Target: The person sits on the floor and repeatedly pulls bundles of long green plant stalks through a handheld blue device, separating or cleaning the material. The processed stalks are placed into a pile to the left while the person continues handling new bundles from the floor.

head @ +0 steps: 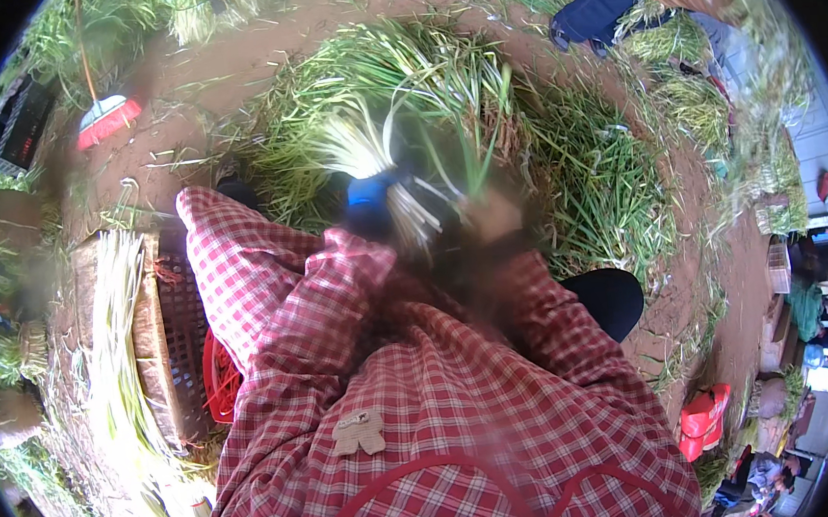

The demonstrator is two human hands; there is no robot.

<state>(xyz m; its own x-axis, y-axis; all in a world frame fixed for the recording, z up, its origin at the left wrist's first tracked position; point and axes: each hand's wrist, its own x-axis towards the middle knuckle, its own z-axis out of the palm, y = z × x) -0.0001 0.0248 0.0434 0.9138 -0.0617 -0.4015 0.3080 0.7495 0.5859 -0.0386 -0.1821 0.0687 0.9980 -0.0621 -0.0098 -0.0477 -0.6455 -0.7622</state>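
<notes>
My left hand (371, 204), in a dark glove with a blue band, grips a bunch of pale leafy stalks (360, 145). White stalk ends (414, 214) stick out below that hand, towards my right hand. Blurred by motion, my right hand (495, 216) holds a few green leafy stalks (480, 164) a short way to the right; its fingers are not clear. Beyond both hands spreads a large heap of green leafy stalks (397, 64), which curves round to the right (592, 184).
At my left, long pale stalks (117, 284) lie across a board-topped plastic crate (184, 352), beside a red basket (219, 375) of red strands. A red-bristled broom (106, 121) stands at far left. A person's dark-clothed leg (595, 10) is at upper right; a red bag (705, 421) lies lower right.
</notes>
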